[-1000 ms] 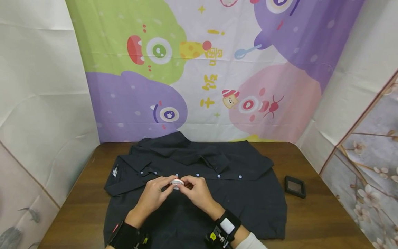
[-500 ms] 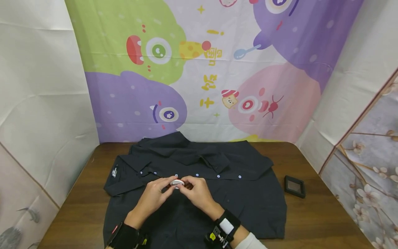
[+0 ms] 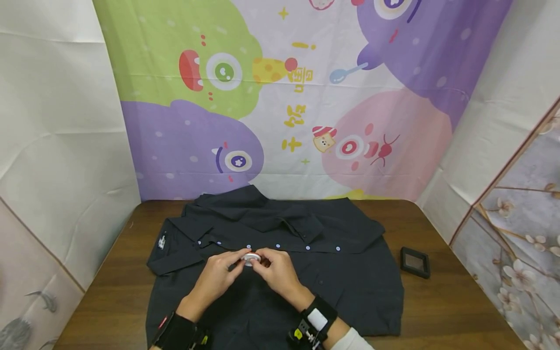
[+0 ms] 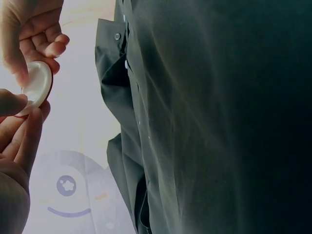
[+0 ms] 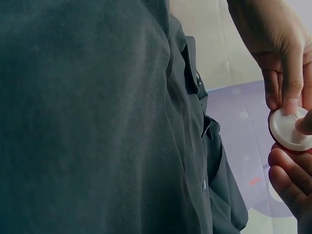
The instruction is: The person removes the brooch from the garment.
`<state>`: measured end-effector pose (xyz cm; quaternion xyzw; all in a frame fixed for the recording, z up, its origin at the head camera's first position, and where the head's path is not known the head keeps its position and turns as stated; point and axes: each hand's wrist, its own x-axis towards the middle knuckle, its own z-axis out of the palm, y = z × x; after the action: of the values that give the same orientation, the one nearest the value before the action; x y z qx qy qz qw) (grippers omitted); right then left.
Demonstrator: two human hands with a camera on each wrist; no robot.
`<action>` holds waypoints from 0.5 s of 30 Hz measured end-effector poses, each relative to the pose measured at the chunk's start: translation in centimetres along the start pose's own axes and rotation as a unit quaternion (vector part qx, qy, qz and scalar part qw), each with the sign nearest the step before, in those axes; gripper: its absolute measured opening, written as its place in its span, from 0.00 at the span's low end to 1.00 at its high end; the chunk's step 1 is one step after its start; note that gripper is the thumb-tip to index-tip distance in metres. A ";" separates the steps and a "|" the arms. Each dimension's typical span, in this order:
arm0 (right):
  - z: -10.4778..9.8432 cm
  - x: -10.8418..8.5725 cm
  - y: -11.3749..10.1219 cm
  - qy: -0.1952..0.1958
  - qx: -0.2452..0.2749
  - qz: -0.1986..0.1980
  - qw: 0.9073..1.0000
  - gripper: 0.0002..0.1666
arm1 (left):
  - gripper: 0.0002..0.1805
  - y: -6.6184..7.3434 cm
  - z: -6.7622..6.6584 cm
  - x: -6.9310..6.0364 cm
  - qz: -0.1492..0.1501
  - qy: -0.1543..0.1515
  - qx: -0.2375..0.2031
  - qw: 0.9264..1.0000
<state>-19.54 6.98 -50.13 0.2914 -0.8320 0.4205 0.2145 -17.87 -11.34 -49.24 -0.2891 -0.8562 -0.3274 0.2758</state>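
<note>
A small round white disc [image 3: 251, 258] with a reddish rim is held between both hands, above a dark button shirt [image 3: 341, 277] spread on the table. My left hand [image 3: 214, 275] pinches its left side with thumb and fingers; my right hand [image 3: 282, 274] pinches its right side. In the left wrist view the disc [image 4: 39, 85] shows a smooth pale face, with a thumb on it. The right wrist view shows the disc [image 5: 291, 129] with fingertips of both hands at its edge. Small pale buttons run in a row across the shirt behind the hands.
A small black square frame [image 3: 414, 262] lies on the brown wooden table [image 3: 455, 311], right of the shirt. A cartoon-print cloth [image 3: 288, 180] hangs behind the table, with white sheets at both sides.
The disc has shifted and tilted slightly between the fingers. Both hands keep their hold in nearly the same place, and the shirt lies as before.
</note>
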 end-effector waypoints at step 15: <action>0.4 -0.3 0.2 0.011 -0.017 -0.011 1.000 0.03 | 0.19 -0.1 -0.1 0.0 -0.009 -0.009 -0.012 1.000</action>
<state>-19.48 6.79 -50.66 0.2921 -0.8335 0.4069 0.2330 -17.94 -11.47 -49.26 -0.2877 -0.8574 -0.3371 0.2617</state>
